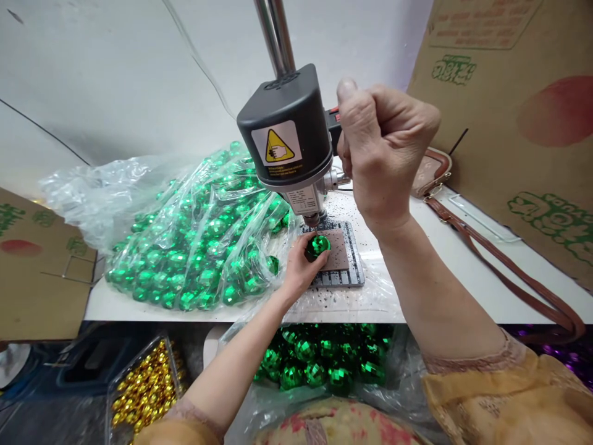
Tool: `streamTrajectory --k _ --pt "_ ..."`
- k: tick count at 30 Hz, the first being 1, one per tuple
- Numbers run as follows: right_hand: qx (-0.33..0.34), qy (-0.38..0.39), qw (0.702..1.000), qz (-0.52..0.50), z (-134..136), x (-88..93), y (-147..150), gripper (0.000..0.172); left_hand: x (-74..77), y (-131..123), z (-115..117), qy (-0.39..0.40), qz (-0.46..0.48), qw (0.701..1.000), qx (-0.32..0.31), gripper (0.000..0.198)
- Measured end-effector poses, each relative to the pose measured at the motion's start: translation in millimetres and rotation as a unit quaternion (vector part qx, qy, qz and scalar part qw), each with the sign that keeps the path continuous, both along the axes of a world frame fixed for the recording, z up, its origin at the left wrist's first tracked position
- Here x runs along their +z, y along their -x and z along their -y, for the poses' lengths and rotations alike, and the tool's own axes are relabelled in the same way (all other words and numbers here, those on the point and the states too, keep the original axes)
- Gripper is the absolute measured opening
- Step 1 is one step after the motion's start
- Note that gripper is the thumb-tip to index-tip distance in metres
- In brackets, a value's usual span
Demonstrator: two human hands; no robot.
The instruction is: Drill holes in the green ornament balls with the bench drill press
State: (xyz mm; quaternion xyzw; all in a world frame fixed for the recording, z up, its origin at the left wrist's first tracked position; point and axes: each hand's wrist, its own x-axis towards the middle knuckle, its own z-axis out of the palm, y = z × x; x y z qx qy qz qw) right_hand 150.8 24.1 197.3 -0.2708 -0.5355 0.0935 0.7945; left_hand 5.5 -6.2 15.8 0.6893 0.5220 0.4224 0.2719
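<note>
My left hand [300,267] is closed round a shiny green faceted ball [317,246], holding it on the metal base plate [348,277] right under the drill bit [313,222]. A small bench drill press [288,137] with a dark grey head and a yellow warning label stands on a chrome column [275,34]. Beside the drill head, my right hand [382,148] is raised in a fist wrapped round the press lever, which is mostly hidden inside the hand.
A clear plastic bag [194,241] full of green balls lies on the white table, left of the press. Another bag of green balls [324,361] sits below the table edge. Gold beads in a clear tray [142,383] are lower left. Cardboard [519,111] and a brown strap [500,262] are at right.
</note>
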Motion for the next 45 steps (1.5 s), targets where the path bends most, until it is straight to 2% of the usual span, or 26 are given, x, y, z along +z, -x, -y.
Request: streamTrajectory --k 3,10,14,19,23,35,43,45 --pt "-0.021 0.019 0.999 0.02 -1 -1.4 -1 0.055 -4.4 -7 2 0.025 0.041 0.998 0.027 0.046" --pt "-0.018 0.006 0.999 0.043 -1 -3.9 -4 0.056 -9.0 -7 -3 0.041 0.101 0.994 0.009 0.044" --pt "-0.011 -0.026 1.0 0.007 14 -8.1 0 0.054 -10.4 -5 -4 0.044 0.112 0.993 0.004 0.044" --pt "-0.014 -0.051 0.998 -0.02 26 -27.1 4 0.05 -14.4 -5 -4 0.04 0.118 0.992 -0.005 0.046" --pt "-0.015 -0.092 0.996 0.001 25 -41.5 2 0.05 -15.4 -4 -4 0.039 0.115 0.993 -0.01 0.046" --pt "-0.025 -0.138 0.99 0.023 20 -61.6 -1 0.049 -13.1 -5 -2 0.036 0.12 0.992 -0.01 0.046" --pt "-0.07 -0.177 0.981 0.037 16 -66.0 -3 0.051 -11.4 -5 -2 0.02 0.114 0.993 -0.014 0.044" --pt "-0.059 -0.19 0.979 0.04 15 -67.0 -3 0.05 -12.0 -6 -2 0.02 0.121 0.992 -0.014 0.044"
